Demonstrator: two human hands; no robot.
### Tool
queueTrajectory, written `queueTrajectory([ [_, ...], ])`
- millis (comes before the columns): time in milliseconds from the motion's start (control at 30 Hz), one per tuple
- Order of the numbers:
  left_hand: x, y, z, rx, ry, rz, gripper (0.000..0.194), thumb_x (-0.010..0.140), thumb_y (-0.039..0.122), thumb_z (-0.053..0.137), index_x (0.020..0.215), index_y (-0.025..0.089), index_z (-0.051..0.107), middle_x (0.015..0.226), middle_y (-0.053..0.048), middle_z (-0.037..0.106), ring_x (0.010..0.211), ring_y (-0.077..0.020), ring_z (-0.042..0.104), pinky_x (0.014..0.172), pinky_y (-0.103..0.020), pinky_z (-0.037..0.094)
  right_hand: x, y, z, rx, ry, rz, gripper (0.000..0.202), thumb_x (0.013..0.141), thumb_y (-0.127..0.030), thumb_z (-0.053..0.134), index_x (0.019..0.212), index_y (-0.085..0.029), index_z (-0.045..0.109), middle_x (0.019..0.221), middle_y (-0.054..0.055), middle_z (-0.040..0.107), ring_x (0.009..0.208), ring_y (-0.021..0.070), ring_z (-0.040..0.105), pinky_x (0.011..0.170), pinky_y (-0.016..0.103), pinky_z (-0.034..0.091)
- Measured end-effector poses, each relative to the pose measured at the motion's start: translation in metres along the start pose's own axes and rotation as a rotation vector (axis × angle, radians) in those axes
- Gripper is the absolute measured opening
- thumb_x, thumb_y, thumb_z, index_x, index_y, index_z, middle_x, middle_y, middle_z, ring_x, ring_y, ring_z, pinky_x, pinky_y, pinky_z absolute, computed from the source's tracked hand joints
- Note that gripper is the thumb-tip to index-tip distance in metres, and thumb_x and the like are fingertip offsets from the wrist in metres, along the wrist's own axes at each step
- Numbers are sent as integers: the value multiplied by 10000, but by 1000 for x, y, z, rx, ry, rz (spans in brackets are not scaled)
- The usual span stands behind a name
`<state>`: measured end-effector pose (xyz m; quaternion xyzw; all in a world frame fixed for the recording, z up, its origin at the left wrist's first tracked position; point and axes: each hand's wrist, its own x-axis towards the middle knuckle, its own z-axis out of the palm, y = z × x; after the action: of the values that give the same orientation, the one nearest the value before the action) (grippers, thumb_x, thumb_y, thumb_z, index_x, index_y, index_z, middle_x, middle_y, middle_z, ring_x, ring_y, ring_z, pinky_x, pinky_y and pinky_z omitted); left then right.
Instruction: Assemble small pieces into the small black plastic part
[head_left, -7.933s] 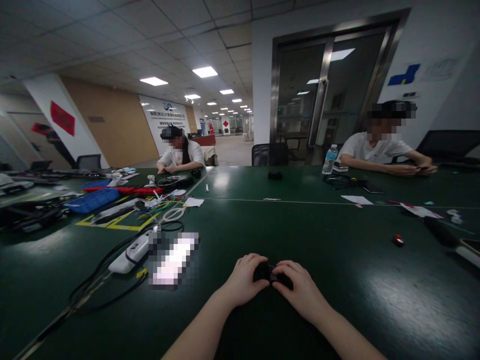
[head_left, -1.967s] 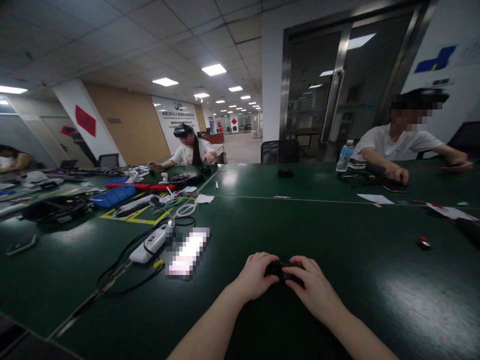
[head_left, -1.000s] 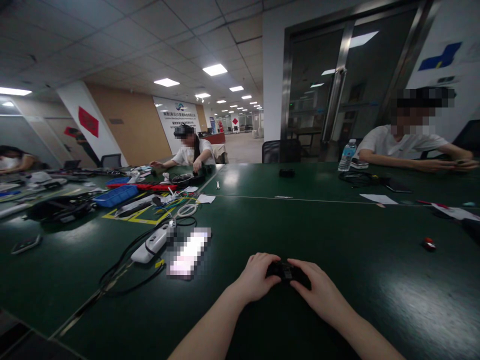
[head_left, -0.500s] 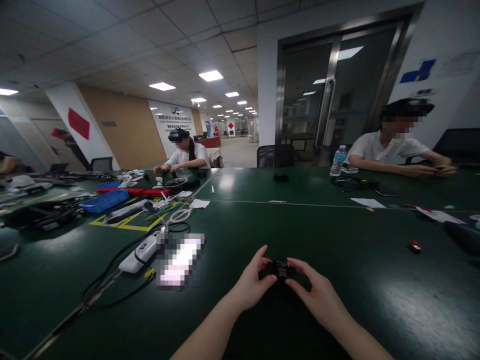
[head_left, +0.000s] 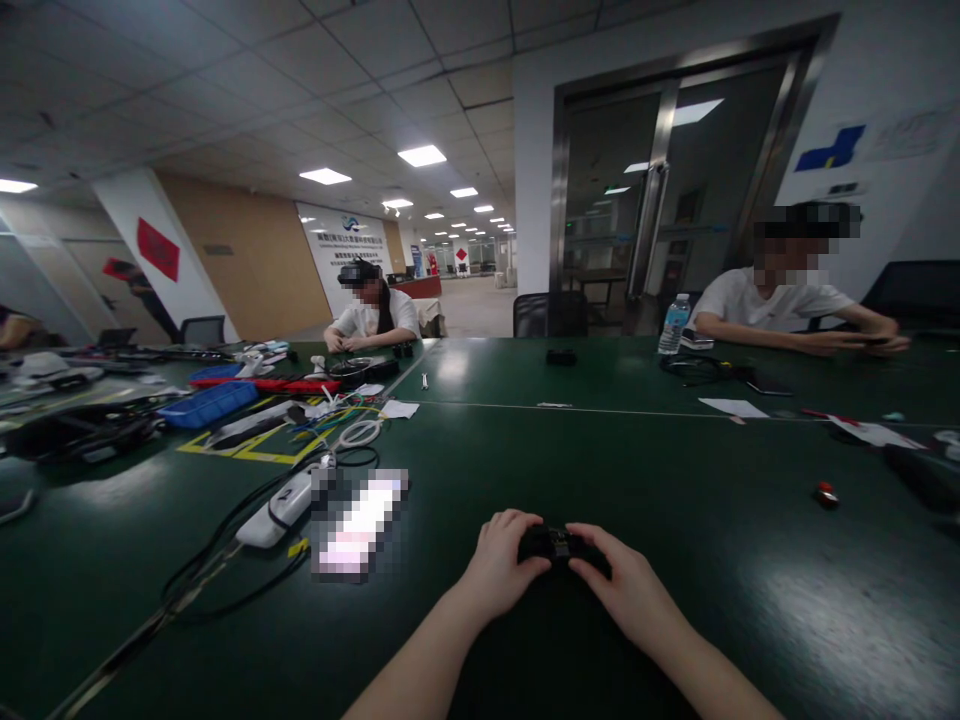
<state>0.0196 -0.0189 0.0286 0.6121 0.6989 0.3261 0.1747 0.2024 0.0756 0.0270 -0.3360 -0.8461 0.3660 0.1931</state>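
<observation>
A small black object (head_left: pixel 559 543) with a pale, shiny patch in its middle is held low over the dark green table, or rests on it; I cannot tell which. Its exact kind is too dark to make out. My left hand (head_left: pixel 501 562) grips its left end, thumb in front and fingers curled behind. At the right end, my right hand (head_left: pixel 621 578) pinches it between thumb and fingers. Both hands cover the ends, so only the middle shows plainly.
Left of my hands lie a lit, blurred-out phone-like slab (head_left: pixel 364 525) and a white power strip (head_left: pixel 277 508) with black cables. A small red-and-black item (head_left: pixel 826 494) lies right. Farther off are a blue tray (head_left: pixel 208 404), a water bottle (head_left: pixel 673 325) and two seated people.
The raised fingers of my left hand have come down and curled around the black object's left end. My right hand has moved slightly left along with it.
</observation>
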Motion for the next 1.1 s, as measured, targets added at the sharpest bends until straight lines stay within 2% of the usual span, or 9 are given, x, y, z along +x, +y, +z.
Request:
queueTrajectory([
  [133, 1, 3, 1, 93, 3, 4, 433, 772, 271, 623, 1190, 282, 512, 1183, -19, 524, 1116, -231, 439, 970, -378, 319, 2, -5, 0, -30, -16, 20, 387, 796, -246, 544, 1182, -249, 538, 1195, 32, 590, 1124, 219, 528, 958, 384, 419],
  [333, 0, 1, 0, 119, -56, -12, 437, 785, 306, 592, 1214, 303, 503, 1204, -20, 520, 1155, -247, 414, 978, -395, 306, 0, -2, 1, -59, -62, -29, 368, 776, -268, 584, 1144, -271, 568, 1186, 22, 589, 1124, 227, 521, 953, 388, 416],
  [433, 0, 1, 1, 138, -57, 4, 429, 783, 307, 587, 1205, 279, 514, 1204, -30, 529, 1157, -250, 418, 981, -403, 302, -1, -4, 1, -76, -52, -53, 392, 757, -290, 617, 1145, -265, 573, 1214, 30, 570, 1142, 229, 502, 975, 386, 397],
  [600, 0, 0, 2, 135, -50, 6, 504, 765, 309, 605, 1246, 232, 479, 1233, -51, 520, 1164, -246, 419, 994, -385, 292, 0, -9, 2, -107, -42, -67, 296, 791, -287, 574, 1083, -264, 621, 1191, 33, 582, 1138, 224, 502, 981, 389, 386],
  [833, 1, -1, 3, 131, -31, 6, 397, 791, 263, 570, 1184, 243, 514, 1201, -35, 545, 1142, -232, 443, 980, -373, 304, 2, -4, 5, -98, -19, -91, 289, 785, -314, 586, 1067, -267, 622, 1162, 32, 592, 1114, 226, 514, 963, 383, 392],
  [1100, 0, -6, 5, 129, -43, 28, 463, 803, 287, 579, 1251, 249, 470, 1247, -38, 525, 1181, -229, 415, 1016, -389, 269, 2, -7, 5, -108, -28, -53, 247, 813, -314, 556, 1045, -266, 626, 1171, 19, 581, 1122, 215, 504, 960, 381, 393],
])
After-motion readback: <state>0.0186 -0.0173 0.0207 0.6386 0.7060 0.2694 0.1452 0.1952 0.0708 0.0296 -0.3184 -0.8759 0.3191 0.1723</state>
